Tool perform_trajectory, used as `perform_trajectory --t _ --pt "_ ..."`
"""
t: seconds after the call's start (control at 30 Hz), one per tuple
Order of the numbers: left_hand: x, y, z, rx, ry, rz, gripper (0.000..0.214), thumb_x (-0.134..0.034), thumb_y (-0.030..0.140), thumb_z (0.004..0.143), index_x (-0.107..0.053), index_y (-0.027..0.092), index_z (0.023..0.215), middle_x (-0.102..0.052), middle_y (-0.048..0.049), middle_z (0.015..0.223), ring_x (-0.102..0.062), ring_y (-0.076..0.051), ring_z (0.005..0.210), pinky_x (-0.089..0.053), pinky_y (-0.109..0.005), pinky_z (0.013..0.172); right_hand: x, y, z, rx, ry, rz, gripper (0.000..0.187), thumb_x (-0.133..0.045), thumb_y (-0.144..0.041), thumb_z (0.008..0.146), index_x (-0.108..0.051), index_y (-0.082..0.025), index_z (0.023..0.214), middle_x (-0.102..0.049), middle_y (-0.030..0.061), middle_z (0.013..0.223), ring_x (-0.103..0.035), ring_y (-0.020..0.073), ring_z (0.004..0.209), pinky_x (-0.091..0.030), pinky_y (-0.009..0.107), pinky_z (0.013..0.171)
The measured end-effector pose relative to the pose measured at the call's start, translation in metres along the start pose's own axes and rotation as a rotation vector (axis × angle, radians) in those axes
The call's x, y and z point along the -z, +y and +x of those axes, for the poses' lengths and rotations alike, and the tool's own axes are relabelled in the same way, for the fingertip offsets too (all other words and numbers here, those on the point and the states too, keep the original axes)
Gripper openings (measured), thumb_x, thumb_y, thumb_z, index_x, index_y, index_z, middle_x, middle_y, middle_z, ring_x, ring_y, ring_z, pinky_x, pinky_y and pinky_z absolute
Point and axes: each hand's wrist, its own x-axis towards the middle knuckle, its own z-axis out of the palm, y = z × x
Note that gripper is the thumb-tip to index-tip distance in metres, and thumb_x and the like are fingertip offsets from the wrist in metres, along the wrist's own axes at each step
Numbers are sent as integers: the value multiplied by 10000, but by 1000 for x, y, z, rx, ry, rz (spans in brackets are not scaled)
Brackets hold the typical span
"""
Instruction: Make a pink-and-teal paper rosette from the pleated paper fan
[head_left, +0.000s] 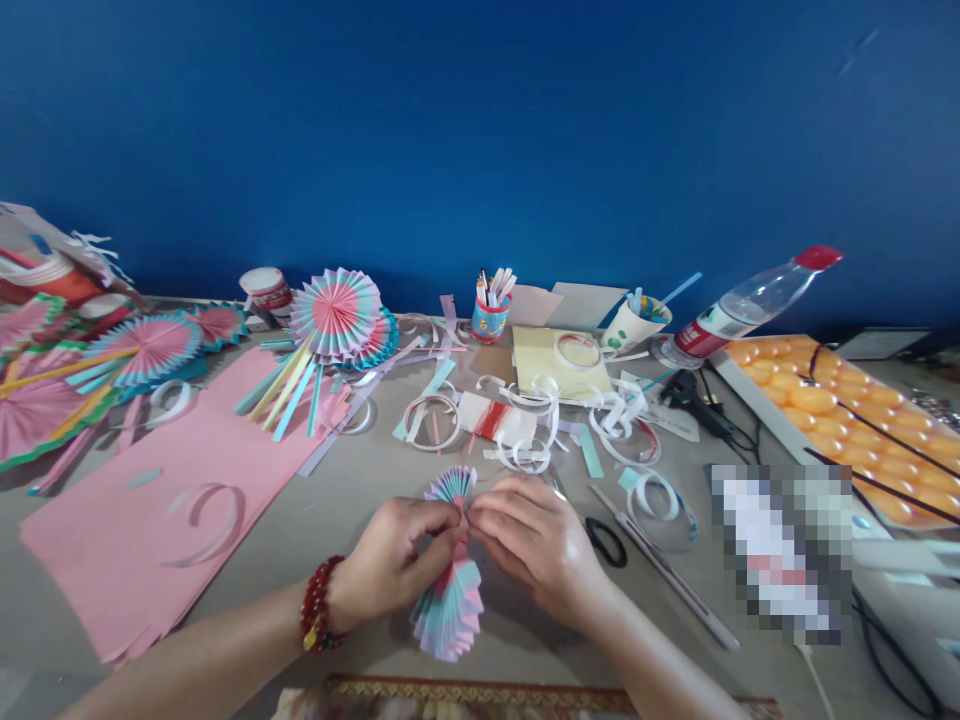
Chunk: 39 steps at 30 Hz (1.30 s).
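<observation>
Pinched at the waist by fingers of both left hand (pixel 401 562) and right hand (pixel 541 552), over the worktop (pixel 315 515): one pleated paper fan (pixel 448 608), pink and blue. Laid leftward: pink paper sheets (pixel 112 530); rightward: black-handled scissors (pixel 613 562).

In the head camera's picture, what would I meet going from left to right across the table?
Pink paper sheets, left hand, pleated paper, right hand, black loop handle, red-capped bottle, orange bumpy panel.
</observation>
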Motion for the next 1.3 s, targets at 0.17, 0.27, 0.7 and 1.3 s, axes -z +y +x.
perform_trajectory --t 0.17,0.27,0.7,1.3 --pt "0 0 2 5 -13 1 251 -477 141 894 -447 172 647 -466 54 587 -423 -71 550 -324 -168 568 -3 -1 1 26 7 -7 139 -545 -89 926 -657 -153 979 -716 73 935 -606 192 881 -517 327 772" --pt "0 3 3 8 -25 -13 229 -479 137 876 -473 170 649 -487 47 592 -433 -75 549 -330 -172 563 -5 -1 0 28 43 -28 155 -545 -70 904 -657 -166 947 -714 61 889 -619 185 863 -519 318 766" --pt "1 3 2 -12 -2 -9 233 -475 123 885 -488 169 657 -503 50 595 -444 -73 550 -330 -172 562 -2 1 -2 -8 12 -7 132 -571 -110 917 -657 -182 986 -723 61 948 -622 199 906 -507 343 814" --pt "0 1 1 -70 -9 97 245 -450 143 915 -429 189 675 -458 50 592 -438 -84 546 -316 -185 567 -3 -4 1 -102 25 92 107 -565 -139 936 -654 -193 961 -704 50 914 -592 189 867 -500 342 808"
